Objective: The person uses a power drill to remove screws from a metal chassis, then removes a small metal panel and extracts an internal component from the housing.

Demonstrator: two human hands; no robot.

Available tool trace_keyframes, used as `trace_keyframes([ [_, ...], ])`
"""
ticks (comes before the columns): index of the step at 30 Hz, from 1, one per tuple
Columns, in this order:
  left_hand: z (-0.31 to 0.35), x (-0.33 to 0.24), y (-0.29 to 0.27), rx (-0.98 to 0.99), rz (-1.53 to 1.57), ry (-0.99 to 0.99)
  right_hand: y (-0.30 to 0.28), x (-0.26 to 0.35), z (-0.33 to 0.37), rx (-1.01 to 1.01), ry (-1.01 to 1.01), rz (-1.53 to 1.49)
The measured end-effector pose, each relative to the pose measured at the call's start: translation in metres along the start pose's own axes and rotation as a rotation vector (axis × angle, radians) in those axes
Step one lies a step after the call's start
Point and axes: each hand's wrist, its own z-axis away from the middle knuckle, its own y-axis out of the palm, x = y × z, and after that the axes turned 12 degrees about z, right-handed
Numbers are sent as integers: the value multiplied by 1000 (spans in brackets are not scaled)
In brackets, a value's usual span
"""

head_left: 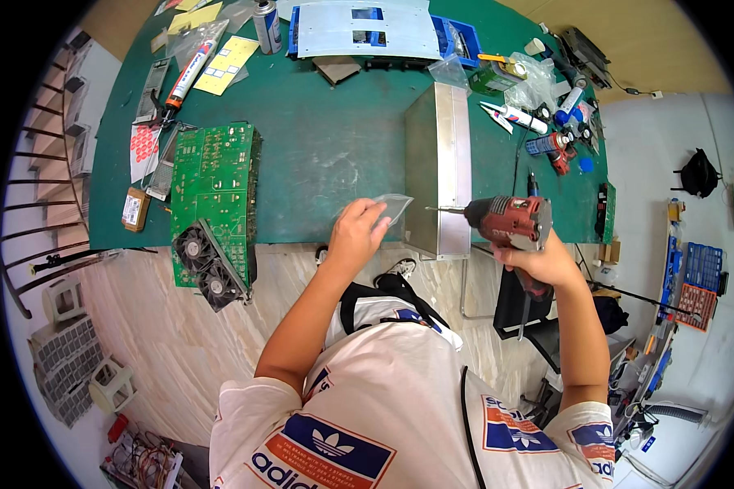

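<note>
You hold a red-and-black drill, its thin bit pointing left toward your small clear plastic bag

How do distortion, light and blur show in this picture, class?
Head view, distortion: the sides of the table and the railing bow outward inside a black surround; head view, light: the case has one bright face and one duller, and the bag in the left hand catches pale highlights; head view, blur: none obvious on the drill in the right hand.
</note>
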Motion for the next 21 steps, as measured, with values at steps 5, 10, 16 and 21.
trace_keyframes([
  [5,-4,-24,-7,8,36,58,23,29,1,70,-22,-5],
  [10,-5,-40,-16,30,67,99,34,38,3,78,17,-49],
  [16,1,-29,-22,35,46,108,31,30,2,99,0,-95],
  [21,5,-21,-32,-26,-21,67,-13,8,-18,-75,-42,34],
])
